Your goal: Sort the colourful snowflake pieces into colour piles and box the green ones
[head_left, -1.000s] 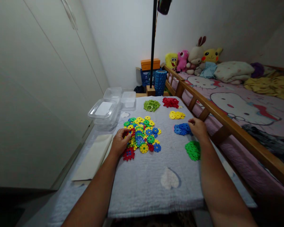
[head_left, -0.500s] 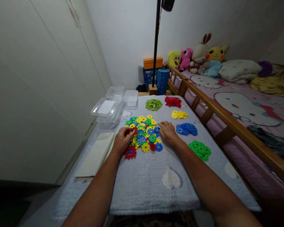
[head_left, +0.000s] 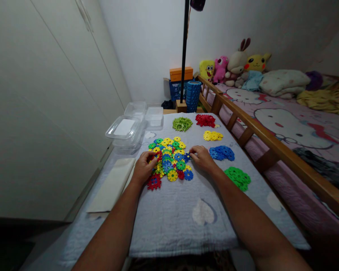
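A mixed pile of flower-shaped plastic building discs (head_left: 167,165) in yellow, green and blue, with some red pieces, lies in the middle of the cloth-covered table (head_left: 169,218). My left hand (head_left: 143,165) is at the pile's left edge, its thumb and fingers closed on a red piece (head_left: 159,155). On the right edge, my right hand (head_left: 202,157) pinches a blue disc (head_left: 188,156) between thumb and fingertips. A red square toothed piece (head_left: 154,181) lies in front of my left hand.
Sorted heaps stand along the right: light green (head_left: 182,124), red (head_left: 205,120), yellow (head_left: 213,136), blue (head_left: 222,153) and green (head_left: 237,178). Clear plastic boxes (head_left: 124,130) and a folded cream sheet (head_left: 111,186) are on the left. A wooden bed rail (head_left: 257,146) runs alongside.
My right fingers have closed in on a blue disc at the pile's right edge, and it now looks tilted. My left hand stays at the red piece. The view has shifted slightly.
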Tool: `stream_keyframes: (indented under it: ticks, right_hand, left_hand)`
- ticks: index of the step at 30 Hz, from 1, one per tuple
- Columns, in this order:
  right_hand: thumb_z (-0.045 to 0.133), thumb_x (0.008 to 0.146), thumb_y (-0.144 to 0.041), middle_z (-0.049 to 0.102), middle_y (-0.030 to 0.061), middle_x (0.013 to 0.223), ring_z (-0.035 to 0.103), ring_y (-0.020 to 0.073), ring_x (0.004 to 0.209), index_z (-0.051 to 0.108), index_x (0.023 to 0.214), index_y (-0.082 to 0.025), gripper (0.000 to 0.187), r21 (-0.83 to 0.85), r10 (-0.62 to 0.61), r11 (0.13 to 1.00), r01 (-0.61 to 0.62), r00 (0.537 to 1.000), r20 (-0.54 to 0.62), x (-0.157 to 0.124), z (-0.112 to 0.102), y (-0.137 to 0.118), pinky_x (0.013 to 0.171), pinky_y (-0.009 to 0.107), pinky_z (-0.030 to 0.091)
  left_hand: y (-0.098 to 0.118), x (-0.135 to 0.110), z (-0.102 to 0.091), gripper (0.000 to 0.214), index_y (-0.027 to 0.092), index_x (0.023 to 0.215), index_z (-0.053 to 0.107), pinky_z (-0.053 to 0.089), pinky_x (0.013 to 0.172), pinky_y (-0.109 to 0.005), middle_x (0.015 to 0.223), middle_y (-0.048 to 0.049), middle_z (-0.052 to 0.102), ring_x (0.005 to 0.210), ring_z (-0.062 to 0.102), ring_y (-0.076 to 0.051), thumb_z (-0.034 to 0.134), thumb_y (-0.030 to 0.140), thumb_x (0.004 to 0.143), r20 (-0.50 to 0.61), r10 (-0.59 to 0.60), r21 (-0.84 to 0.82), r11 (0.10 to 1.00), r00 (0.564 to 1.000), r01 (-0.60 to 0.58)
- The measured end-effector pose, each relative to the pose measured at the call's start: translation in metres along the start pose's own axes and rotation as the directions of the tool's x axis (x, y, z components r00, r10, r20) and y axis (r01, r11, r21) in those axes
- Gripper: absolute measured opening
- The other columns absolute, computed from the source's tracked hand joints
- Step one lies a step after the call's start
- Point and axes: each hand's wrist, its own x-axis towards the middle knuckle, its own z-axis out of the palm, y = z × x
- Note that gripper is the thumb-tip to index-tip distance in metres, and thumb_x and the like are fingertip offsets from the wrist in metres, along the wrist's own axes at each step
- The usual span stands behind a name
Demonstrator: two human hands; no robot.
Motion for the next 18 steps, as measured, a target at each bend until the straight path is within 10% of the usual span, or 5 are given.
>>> stream_keyframes:
  ticks: [9,18]
  right_hand:
    - [0.059,0.082,-0.027,0.067,0.0004,0.076,0.060,0.0172,0.071,0.067,0.100,-0.020,0.021,0.114,0.303,0.952,-0.282,0.919,-0.253,-0.010,-0.067,0.058,0.070,0.028,0.041]
    - [0.058,0.082,-0.023,0.071,0.0032,0.085,0.061,0.0198,0.082,0.068,0.091,-0.021,0.013,-0.110,0.418,0.891,-0.441,0.890,-0.183,-0.011,-0.060,0.061,0.078,0.032,0.038]
  left_hand:
    - [-0.003,0.000,0.000,0.032,0.020,0.106,0.068,0.053,0.088,-0.038,0.100,-0.0059,0.067,0.094,0.064,-0.022,0.063,0.042,0.083,0.017,0.004,0.019,1.000,1.000,-0.005]
    - [0.003,-0.001,0.000,0.031,0.020,0.105,0.068,0.052,0.088,-0.038,0.104,-0.0070,0.066,0.097,0.064,-0.023,0.063,0.041,0.083,0.011,0.010,0.045,0.999,1.000,-0.010]
